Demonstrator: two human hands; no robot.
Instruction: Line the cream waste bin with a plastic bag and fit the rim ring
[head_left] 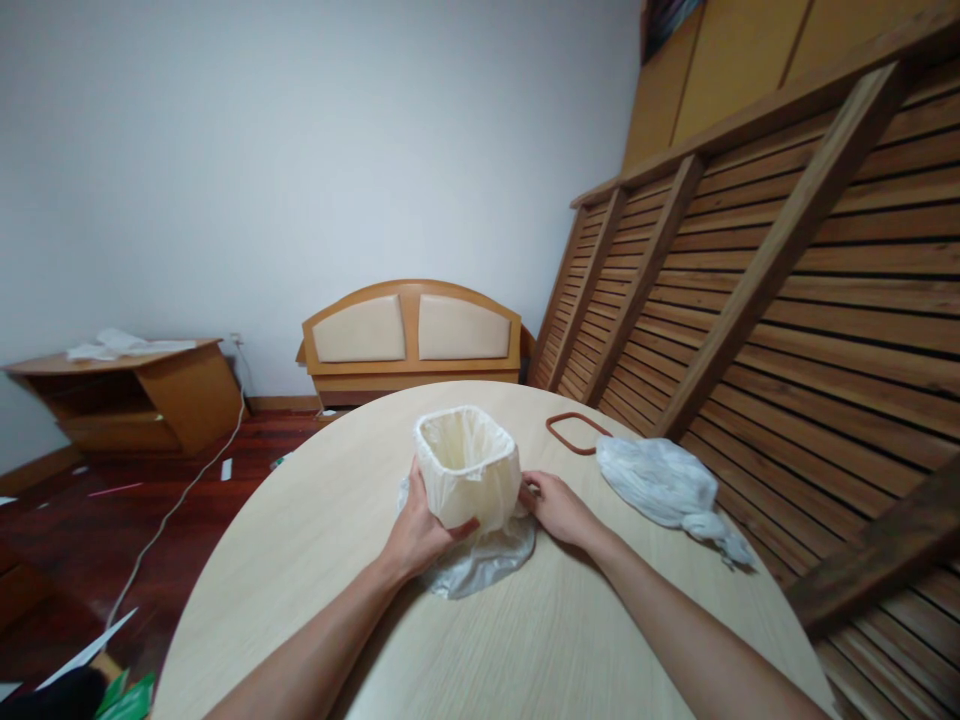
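The squarish cream bin (pixel 486 492) is near the middle of the round table (pixel 300 560), closer to the far edge than the near one, mouth up, where both arms reach it from the near edge. A thin plastic liner (pixel 480 572) is folded over its rim, which seems to be what keeps it open, and the loose film spreads on the tabletop in front of the bin. The left hand (pixel 421 528) grips the bin's left side, fingers round the wall and thumb across the lower front, probably to keep the light body steady. The right hand (pixel 556 506) is at the lower right side, fingers curled in against the film; whether they pinch it or only press on it, I cannot tell, nor whether the bin's base rests on the table. A brown ring (pixel 583 452) lies flat toward the far right edge, apart from the bin; its rounded four-sided outline resembles the bin's mouth, so it may be a part set aside. Just beside it, a crumpled plastic bundle (pixel 658 480) stretches along the right edge, seemingly out of both hands' way.
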